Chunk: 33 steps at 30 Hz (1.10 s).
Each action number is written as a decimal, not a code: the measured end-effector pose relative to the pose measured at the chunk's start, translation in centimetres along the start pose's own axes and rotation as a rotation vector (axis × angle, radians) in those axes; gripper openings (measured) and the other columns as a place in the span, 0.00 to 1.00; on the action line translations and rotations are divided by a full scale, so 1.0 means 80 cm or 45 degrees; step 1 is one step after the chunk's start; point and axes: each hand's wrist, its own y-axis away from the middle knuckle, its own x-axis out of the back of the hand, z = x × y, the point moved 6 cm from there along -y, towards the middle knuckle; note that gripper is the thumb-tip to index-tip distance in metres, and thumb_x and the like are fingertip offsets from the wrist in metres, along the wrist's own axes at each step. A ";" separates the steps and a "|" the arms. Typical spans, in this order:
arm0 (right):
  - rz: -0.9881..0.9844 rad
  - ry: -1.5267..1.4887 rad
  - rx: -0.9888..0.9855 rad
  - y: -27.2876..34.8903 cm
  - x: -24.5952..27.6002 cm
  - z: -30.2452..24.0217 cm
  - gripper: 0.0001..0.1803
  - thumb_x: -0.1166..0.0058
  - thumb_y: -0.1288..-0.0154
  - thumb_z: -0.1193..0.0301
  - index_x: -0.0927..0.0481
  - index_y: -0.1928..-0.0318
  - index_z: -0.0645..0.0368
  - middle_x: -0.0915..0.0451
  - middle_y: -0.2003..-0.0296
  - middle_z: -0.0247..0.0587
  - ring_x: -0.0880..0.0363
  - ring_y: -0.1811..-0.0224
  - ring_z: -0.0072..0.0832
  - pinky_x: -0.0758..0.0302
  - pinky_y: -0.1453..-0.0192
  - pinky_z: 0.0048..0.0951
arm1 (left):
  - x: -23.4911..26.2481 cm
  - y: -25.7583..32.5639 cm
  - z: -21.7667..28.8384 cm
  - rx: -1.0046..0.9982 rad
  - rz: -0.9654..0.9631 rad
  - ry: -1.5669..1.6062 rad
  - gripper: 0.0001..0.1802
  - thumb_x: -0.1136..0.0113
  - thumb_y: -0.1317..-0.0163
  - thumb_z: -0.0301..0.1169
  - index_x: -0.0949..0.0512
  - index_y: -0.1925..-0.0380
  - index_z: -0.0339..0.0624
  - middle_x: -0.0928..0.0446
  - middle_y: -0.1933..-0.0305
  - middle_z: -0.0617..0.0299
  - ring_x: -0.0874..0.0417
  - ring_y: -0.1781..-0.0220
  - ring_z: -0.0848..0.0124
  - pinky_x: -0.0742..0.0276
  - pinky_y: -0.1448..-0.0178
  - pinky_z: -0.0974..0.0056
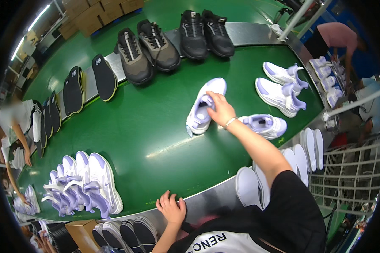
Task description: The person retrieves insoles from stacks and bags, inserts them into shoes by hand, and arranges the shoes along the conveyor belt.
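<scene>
My right hand (222, 110) reaches over the green work surface (143, 126) and grips a white and lavender sneaker (215, 86) by its opening, the toe pointing away from me. Part of the collar is hidden under my fingers. Another sneaker (275, 126) lies beside my right wrist, partly behind the forearm. Farther right, a pair of matching sneakers (274, 93) rests on its side. My left hand (172, 209) is open at the near metal edge, fingers apart and holding nothing. Left of it, several white and lavender sneakers (99, 177) stand tightly in a row.
Dark trainers (133, 59) and black insoles (104, 78) line the far edge. White insoles (247, 185) stand by my right arm; more insoles (144, 232) sit below the near edge. A wire rack (346, 173) is at right. Co-workers (337, 36) are on both sides.
</scene>
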 end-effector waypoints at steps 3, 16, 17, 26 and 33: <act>0.225 -0.022 0.031 0.014 0.002 0.005 0.22 0.56 0.52 0.73 0.32 0.52 0.52 0.29 0.55 0.46 0.27 0.59 0.42 0.29 0.55 0.36 | -0.007 0.001 0.009 -0.040 0.009 -0.001 0.15 0.47 0.55 0.37 0.28 0.67 0.42 0.33 0.53 0.55 0.36 0.48 0.60 0.52 0.41 0.50; 0.125 0.279 -0.273 0.130 0.092 0.084 0.22 0.50 0.50 0.64 0.32 0.55 0.60 0.29 0.59 0.49 0.28 0.59 0.44 0.29 0.58 0.39 | 0.046 -0.118 0.106 -0.363 0.233 0.315 0.33 0.39 0.57 0.37 0.38 0.50 0.35 0.35 0.49 0.49 0.39 0.46 0.51 0.46 0.42 0.53; 0.019 0.349 -0.327 0.135 0.084 0.097 0.22 0.49 0.51 0.64 0.33 0.55 0.61 0.30 0.58 0.49 0.28 0.59 0.44 0.29 0.58 0.39 | 0.042 -0.136 0.117 -0.440 0.196 0.320 0.35 0.37 0.59 0.36 0.39 0.49 0.36 0.36 0.49 0.49 0.39 0.45 0.52 0.45 0.42 0.53; -0.273 0.331 0.415 0.161 0.004 0.038 0.09 0.48 0.62 0.68 0.26 0.77 0.57 0.28 0.72 0.45 0.28 0.69 0.40 0.33 0.62 0.38 | 0.019 -0.170 0.147 -0.567 0.207 -0.076 0.14 0.41 0.63 0.26 0.30 0.72 0.41 0.29 0.66 0.55 0.31 0.56 0.56 0.35 0.55 0.55; -0.365 -0.069 1.004 0.164 -0.024 -0.040 0.13 0.53 0.60 0.77 0.27 0.67 0.57 0.31 0.52 0.43 0.28 0.58 0.38 0.34 0.52 0.37 | 0.034 -0.133 0.114 -0.497 -0.245 -0.289 0.31 0.39 0.61 0.33 0.34 0.52 0.43 0.30 0.60 0.54 0.32 0.53 0.58 0.45 0.44 0.48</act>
